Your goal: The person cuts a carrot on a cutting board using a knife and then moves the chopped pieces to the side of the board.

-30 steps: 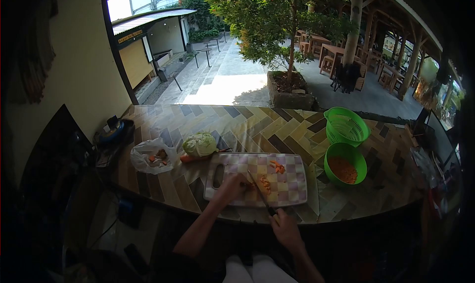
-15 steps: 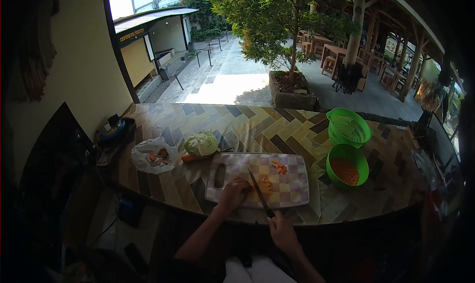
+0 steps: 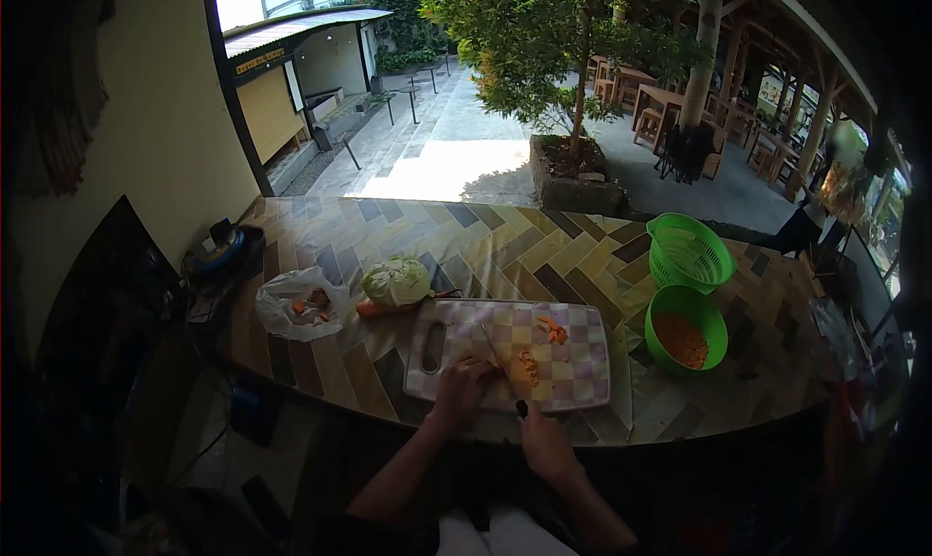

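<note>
A knife [image 3: 501,364] is held by its dark handle in my right hand [image 3: 549,447], near the front edge of the cutting board. Its blade points away from me across the checkered cutting board [image 3: 582,385]. My left hand [image 3: 463,385] rests on the board just left of the blade, fingers curled down; what they press on is hidden. Small chopped carrot pieces [image 3: 527,367] lie right of the blade. Another little pile of carrot sticks [image 3: 553,331] sits farther back on the board.
Behind the board lie a cabbage [image 3: 396,281] and a whole carrot [image 3: 381,310]. A plastic bag [image 3: 280,315] with scraps is at the left. To the right stand a green bowl [image 3: 716,335] of chopped carrot [image 3: 682,339] and a green colander [image 3: 691,253]. A person [image 3: 804,228] is beyond the table.
My right hand and the knife handle have shifted slightly left and up, and the blade now shows narrower. My left hand stays close to the blade. A person has appeared at the far right.
</note>
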The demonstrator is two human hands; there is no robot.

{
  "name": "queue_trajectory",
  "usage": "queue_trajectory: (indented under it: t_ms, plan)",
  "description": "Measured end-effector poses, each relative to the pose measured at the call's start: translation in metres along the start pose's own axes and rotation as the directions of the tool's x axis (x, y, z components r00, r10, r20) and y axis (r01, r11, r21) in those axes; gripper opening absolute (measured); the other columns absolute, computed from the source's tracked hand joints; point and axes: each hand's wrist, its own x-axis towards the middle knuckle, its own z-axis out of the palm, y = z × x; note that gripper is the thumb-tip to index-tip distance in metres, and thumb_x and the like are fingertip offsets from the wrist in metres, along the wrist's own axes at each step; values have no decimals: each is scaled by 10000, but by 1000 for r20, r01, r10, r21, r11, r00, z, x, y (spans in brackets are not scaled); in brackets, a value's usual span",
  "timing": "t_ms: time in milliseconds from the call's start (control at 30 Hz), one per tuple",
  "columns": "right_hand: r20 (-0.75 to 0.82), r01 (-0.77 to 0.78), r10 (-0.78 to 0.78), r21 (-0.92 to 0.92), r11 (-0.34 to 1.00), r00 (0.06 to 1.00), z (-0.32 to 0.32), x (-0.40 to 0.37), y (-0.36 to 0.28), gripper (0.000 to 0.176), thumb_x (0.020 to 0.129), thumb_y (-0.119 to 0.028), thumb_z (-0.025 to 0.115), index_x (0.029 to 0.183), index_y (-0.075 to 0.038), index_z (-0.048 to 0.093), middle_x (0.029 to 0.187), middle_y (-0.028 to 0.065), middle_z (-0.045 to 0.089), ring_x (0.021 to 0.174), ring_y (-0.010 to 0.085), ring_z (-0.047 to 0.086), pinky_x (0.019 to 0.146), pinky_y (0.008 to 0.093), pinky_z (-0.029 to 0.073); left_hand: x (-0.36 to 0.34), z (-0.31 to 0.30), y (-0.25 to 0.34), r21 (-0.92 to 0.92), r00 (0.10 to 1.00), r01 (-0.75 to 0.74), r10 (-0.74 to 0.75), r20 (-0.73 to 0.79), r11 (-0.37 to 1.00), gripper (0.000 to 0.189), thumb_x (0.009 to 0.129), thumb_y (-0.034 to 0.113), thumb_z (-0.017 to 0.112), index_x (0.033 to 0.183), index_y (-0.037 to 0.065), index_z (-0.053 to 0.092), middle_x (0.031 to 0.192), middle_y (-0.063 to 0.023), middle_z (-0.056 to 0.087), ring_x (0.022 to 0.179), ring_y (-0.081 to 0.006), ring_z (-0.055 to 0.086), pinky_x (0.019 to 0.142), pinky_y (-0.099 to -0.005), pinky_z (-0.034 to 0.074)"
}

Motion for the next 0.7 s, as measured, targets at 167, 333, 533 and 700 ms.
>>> queue_trajectory:
  t_ms: [167, 333, 533, 700]
  plan:
    - [-12, 83, -82, 172, 982, 997, -10, -3, 13, 298, 967, -184, 478, 1185, 16, 450, 803, 253, 645, 799, 451, 619, 686, 538, 467, 5, -1, -4, -17, 999, 36, -36, -1, 999, 117, 718, 27, 671, 806, 59, 740, 791, -95, 695, 833, -270, 645, 765, -369, 518]
    - [-49, 105, -98, 179, 978, 994, -7, -11, 13, 292, 965, -180, 492, 1166, 29, 456, 763, 236, 632, 748, 446, 610, 636, 520, 441, 7, -1, -4, -87, 992, 121, -124, -26, 989, 139, 698, 14, 679, 815, 54, 741, 811, -121, 692, 812, -282, 652, 753, -375, 517]
    - [24, 73, -77, 133, 988, 997, -7, -8, 12, 258, 968, -194, 481, 1114, 16, 443, 782, 257, 635, 789, 462, 612, 684, 550, 455, 6, -1, -4, -77, 993, 111, -114, -39, 991, 149, 693, -14, 652, 819, 23, 720, 815, -138, 685, 836, -300, 648, 758, -381, 512]
    - [108, 13, -18, 45, 999, 994, -15, 4, 8, 264, 977, -221, 465, 1120, -2, 423, 816, 302, 633, 837, 493, 604, 730, 575, 466, 2, 2, -4, -65, 998, 41, -44, -45, 997, 195, 698, -28, 613, 872, 5, 695, 832, -138, 679, 883, -316, 633, 788, -401, 502]
